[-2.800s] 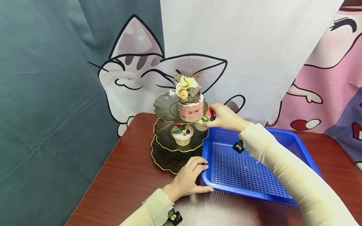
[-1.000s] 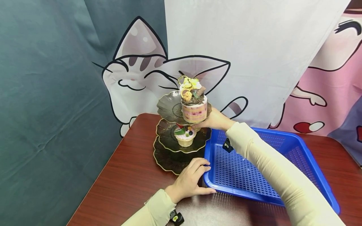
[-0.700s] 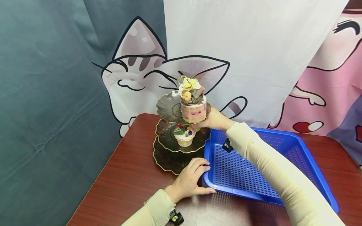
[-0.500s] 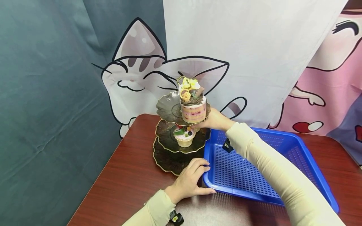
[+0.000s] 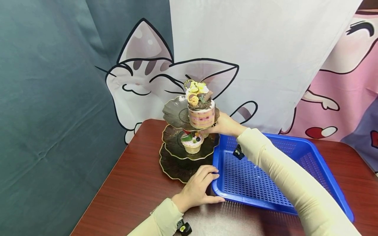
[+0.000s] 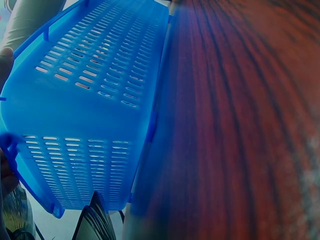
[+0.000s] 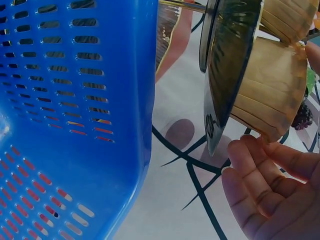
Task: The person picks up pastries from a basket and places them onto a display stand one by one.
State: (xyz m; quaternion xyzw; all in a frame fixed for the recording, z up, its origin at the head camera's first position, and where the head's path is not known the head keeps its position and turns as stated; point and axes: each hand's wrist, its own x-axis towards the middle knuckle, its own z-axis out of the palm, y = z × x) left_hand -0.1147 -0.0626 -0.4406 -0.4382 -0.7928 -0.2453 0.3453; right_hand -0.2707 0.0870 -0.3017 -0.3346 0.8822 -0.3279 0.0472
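My right hand (image 5: 225,126) reaches in under the top plate of a black, gold-edged three-tier stand (image 5: 173,113). Its fingers and thumb pinch a fruit-topped cupcake (image 7: 272,82), whose base is at the middle plate (image 7: 232,75) in the right wrist view. In the head view that cupcake is mostly hidden behind the hand and the top plate. A second cupcake (image 5: 192,146) sits on the middle plate beside it. On the top plate stands a layered cake (image 5: 202,118) with yellow flowers and chocolate. My left hand (image 5: 195,188) grips the near left corner of a blue plastic basket (image 5: 254,202).
The basket stands right against the stand, its slotted wall (image 6: 75,115) rising from the brown wooden table (image 5: 118,193). Behind the table hangs a curtain (image 5: 260,42) printed with cartoon cats. The right forearm crosses above the basket.
Since the earliest frame, my right hand has carried the cupcake leftward from the stand's right edge to under the top plate. Over the last second both hands stay almost still.
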